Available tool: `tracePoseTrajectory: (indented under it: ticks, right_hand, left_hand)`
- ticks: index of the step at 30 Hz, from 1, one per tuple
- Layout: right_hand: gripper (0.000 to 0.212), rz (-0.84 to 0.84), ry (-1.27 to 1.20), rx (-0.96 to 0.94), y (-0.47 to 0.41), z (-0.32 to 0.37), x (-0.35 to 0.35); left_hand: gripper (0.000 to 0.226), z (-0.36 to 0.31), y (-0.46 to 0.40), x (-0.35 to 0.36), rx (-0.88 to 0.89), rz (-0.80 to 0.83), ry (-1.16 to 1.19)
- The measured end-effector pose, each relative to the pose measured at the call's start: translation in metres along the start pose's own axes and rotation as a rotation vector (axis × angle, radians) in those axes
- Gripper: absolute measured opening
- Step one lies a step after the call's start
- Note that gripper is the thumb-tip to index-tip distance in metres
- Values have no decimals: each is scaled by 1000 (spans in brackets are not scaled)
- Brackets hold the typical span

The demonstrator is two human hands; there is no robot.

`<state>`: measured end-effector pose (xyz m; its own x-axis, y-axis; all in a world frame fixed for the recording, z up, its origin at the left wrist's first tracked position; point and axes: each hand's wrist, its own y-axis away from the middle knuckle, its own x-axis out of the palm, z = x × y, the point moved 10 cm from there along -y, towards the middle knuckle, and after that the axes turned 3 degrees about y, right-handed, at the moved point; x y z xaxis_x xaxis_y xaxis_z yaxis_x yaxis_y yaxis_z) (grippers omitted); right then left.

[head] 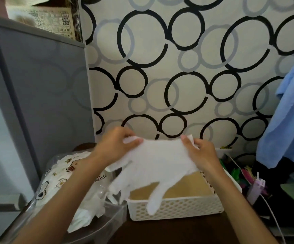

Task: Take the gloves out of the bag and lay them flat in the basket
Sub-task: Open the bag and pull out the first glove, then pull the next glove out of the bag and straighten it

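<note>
Wall [195,76]: pale, patterned with overlapping black and grey rings, filling the whole back.
Cabinet [42,95]: grey and smooth-sided, standing tall at the left, newspaper [51,20] lying on top.
Blue cloth [290,120]: soft fabric, hanging in folds down the right edge.
Table [174,231]: dark brown, showing bare in front of the basket.
Bag [68,175]: clear, crinkly plastic printed with small cartoon shapes, slumped at the left of the basket, more white gloves bunched inside near its mouth.
Basket [176,206]: white plastic, rectangular, walls punched with a honeycomb of holes, tan floor showing inside; sitting on the table just right of the bag.
Glove [156,164]: thin, white, slightly blurred; stretched out flat in mid-air between both hands, directly over the basket, cuff edge up, fingers drooping down, one long finger dangling across the basket's front wall.
Left hand [115,147]: curled, pinching the glove's upper left corner between thumb and fingers.
Right hand [202,154]: curled too, pinching the upper right corner, thumb over the cuff edge.
Clutter [246,175]: bright green and pink bits with a small pale plug and white cable, packed right of the basket; too small to make out further.
</note>
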<state>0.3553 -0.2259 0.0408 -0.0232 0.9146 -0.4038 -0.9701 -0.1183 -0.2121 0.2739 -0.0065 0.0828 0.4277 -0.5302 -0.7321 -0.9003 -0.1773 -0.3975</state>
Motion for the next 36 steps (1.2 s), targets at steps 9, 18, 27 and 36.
tracePoseTrajectory:
  ticks: [9, 18, 27, 36]
  right_hand:
    - [45, 648, 417, 352, 4, -89, 30]
    - [60, 403, 1032, -22, -15, -78, 18]
    - [52, 785, 926, -135, 10, -77, 56]
    - [76, 897, 1123, 92, 1, -116, 56]
  left_hand:
    - [35, 11, -19, 120, 100, 364, -563]
    - [33, -32, -17, 110, 263, 170, -664]
    - [81, 18, 49, 170, -90, 915, -697]
    - [75, 34, 30, 180, -69, 945, -670]
